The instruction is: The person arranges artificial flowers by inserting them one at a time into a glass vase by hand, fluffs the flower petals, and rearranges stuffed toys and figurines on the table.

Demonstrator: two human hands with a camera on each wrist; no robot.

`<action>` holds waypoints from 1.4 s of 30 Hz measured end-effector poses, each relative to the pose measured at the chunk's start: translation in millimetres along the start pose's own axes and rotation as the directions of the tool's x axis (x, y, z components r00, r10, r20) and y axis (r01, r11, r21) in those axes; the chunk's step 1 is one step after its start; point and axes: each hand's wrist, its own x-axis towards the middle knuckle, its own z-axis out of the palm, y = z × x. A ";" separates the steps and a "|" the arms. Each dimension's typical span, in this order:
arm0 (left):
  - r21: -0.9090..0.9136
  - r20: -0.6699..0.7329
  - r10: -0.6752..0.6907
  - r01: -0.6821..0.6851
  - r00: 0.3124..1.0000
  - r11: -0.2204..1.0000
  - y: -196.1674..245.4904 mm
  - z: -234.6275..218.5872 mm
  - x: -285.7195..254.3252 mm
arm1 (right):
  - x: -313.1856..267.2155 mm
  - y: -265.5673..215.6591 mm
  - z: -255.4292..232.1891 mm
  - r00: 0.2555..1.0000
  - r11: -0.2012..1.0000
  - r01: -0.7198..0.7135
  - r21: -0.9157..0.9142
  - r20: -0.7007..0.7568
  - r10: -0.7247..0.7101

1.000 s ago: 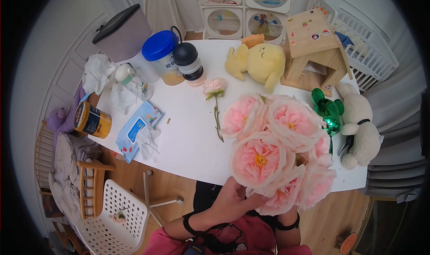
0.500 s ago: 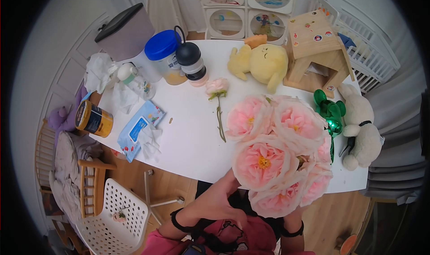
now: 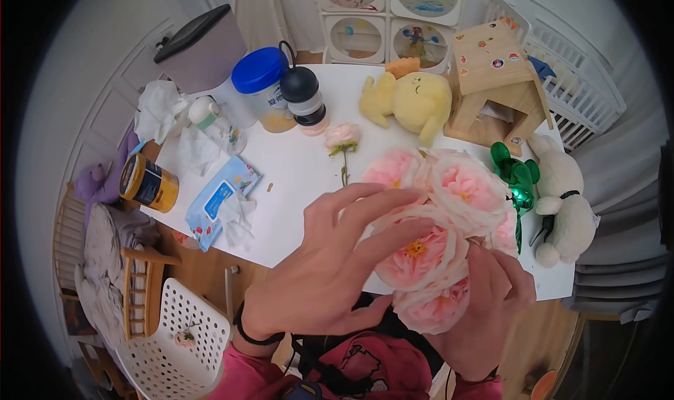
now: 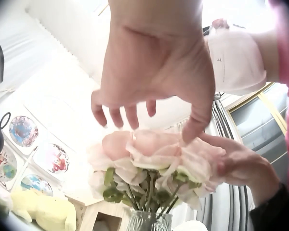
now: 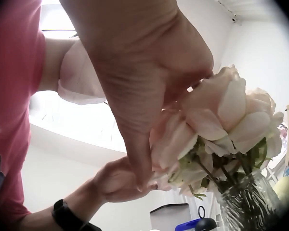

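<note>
Pale pink roses (image 3: pixel 415 248) form a round bunch, their stems standing in a ribbed glass vase (image 4: pixel 149 221). Above the left part of the bunch is my left hand (image 3: pixel 330 266), its fingers spread and lightly bent over the petals; the left wrist view shows the same hand (image 4: pixel 156 72) over the blooms. My right hand (image 3: pixel 484 309) is at the near right side of the bunch, fingers bent against the blooms; in the right wrist view this hand (image 5: pixel 144 72) has its thumb along the petals. Whether it pinches one is hidden.
A single cut rose (image 3: pixel 342 136) lies beyond the left hand. Wet wipes (image 3: pixel 223 198), a yellow can (image 3: pixel 149 182), a blue-lidded tub (image 3: pixel 260 84) and a black-topped bottle (image 3: pixel 302 94) are leftward. A yellow plush (image 3: pixel 421 101), wooden house (image 3: pixel 495 84), green figure (image 3: pixel 516 175) and white plush (image 3: pixel 563 203) stand behind and right.
My left hand has risen from below the bunch to over its left blooms. The right hand has come up from behind the flowers to their near right side.
</note>
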 end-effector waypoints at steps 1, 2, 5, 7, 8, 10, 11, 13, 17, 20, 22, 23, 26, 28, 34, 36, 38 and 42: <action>0.001 -0.003 -0.002 0.002 1.000 1.000 0.9 -0.1 4.5 | 3.0 -0.7 -0.1 1.000 1.000 0.003 0.001 0.000 -0.003; 0.131 0.039 0.027 -0.032 0.999 0.991 2.3 -0.2 9.8 | 6.2 -1.5 -1.4 1.000 1.000 0.003 -0.002 0.015 -0.003; 0.284 0.054 0.091 -0.103 0.994 0.953 -2.5 7.6 13.7 | 5.6 1.5 -0.4 1.000 0.999 0.006 0.053 0.001 -0.006; 0.313 0.025 0.132 -0.133 0.991 0.940 -7.8 11.8 13.9 | 5.7 3.3 -1.1 1.000 0.993 0.011 0.114 -0.030 -0.008; 0.332 0.002 0.152 -0.144 0.988 0.932 -9.2 13.1 13.7 | 7.0 3.3 -4.2 1.000 0.987 -0.016 0.157 0.001 0.016; 0.351 -0.023 0.169 -0.150 0.985 0.924 -12.6 15.9 12.1 | 6.7 4.7 -5.0 0.999 0.979 -0.042 0.201 0.035 0.036; 0.356 -0.043 0.190 -0.163 0.981 0.920 -14.6 18.2 11.1 | 4.5 7.1 -3.6 0.999 0.966 -0.040 0.255 -0.005 0.043; 0.361 -0.062 0.212 -0.176 0.975 0.916 -16.3 22.2 9.9 | 1.5 10.4 0.1 0.998 0.950 -0.035 0.309 -0.046 0.052; 0.293 -0.106 0.205 -0.166 0.973 0.941 -17.2 24.8 7.4 | -2.1 13.9 -4.4 0.995 0.942 -0.070 0.327 -0.039 0.088; 0.308 -0.091 0.217 -0.180 0.972 0.934 -19.7 26.2 5.9 | -2.1 15.9 -6.5 0.993 0.942 -0.116 0.315 0.031 0.112; 0.318 -0.087 0.233 -0.195 0.969 0.928 -19.5 24.9 6.1 | -4.6 18.0 -1.0 0.994 0.937 -0.112 0.330 0.020 0.112; 0.311 -0.053 0.228 -0.200 0.972 0.929 -17.5 21.6 7.3 | -7.9 20.5 7.4 0.990 0.944 -0.037 0.328 -0.116 0.079; 0.192 0.012 0.175 -0.174 0.984 0.966 -10.2 1.0 13.1 | -12.5 27.9 2.3 0.986 0.951 0.024 0.309 -0.164 0.028; 0.081 0.052 0.133 -0.137 0.990 0.987 -7.3 -13.1 23.7 | -13.1 29.2 1.9 0.997 0.953 0.010 0.303 -0.078 0.015; 0.054 0.109 0.275 -0.282 0.955 0.958 -22.0 -0.3 58.8 | -12.1 28.0 7.2 0.982 0.961 0.049 0.272 -0.191 0.004; 0.039 0.135 0.295 -0.303 0.946 0.952 -28.5 9.6 56.3 | -13.7 30.0 6.4 0.984 0.968 0.043 0.248 -0.179 0.002; 0.015 0.168 0.316 -0.323 0.934 0.946 -27.7 14.0 53.3 | -13.1 29.7 5.8 0.983 0.973 0.040 0.229 -0.185 0.003; 0.076 0.130 0.267 -0.278 0.955 0.957 -17.9 21.5 37.7 | -9.6 30.1 2.0 0.984 0.974 0.044 0.220 -0.178 -0.004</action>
